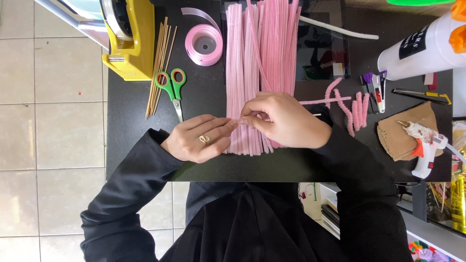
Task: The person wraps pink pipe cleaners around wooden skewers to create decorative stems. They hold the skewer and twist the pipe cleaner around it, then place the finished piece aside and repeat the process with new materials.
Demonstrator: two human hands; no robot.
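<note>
Hands: left hand (196, 139) and right hand (281, 119) meet fingertip to fingertip over the near end of the pink pipe cleaners (259, 63).
Left hand: fingers curled, thumb and forefinger pinched together on a pink pipe cleaner end; a ring (204, 139) sits on one finger.
Right hand: fingers bent inward, pinched on the same spot; what lies inside the pinch is too small to tell apart.
Pink pipe cleaners: a thick bundle laid lengthwise on the black worktop (131, 121), running from the far edge to just under both hands.
Left of bundle: green-handled scissors (173, 90), a fan of wooden skewers (160, 65), a roll of pink ribbon (204, 44) and a yellow tape dispenser (131, 39).
Right of bundle: coiled pink pipe cleaner pieces (352, 106), a straight pink stem (324, 101) just beside the right hand, small purple-handled tools (374, 87), a utility knife (421, 95).
Far right: glue gun (423, 143) resting on brown card pieces (400, 136); a white squeeze bottle (424, 48) lies tilted near the far corner.
Sleeves: black, covering both forearms.
</note>
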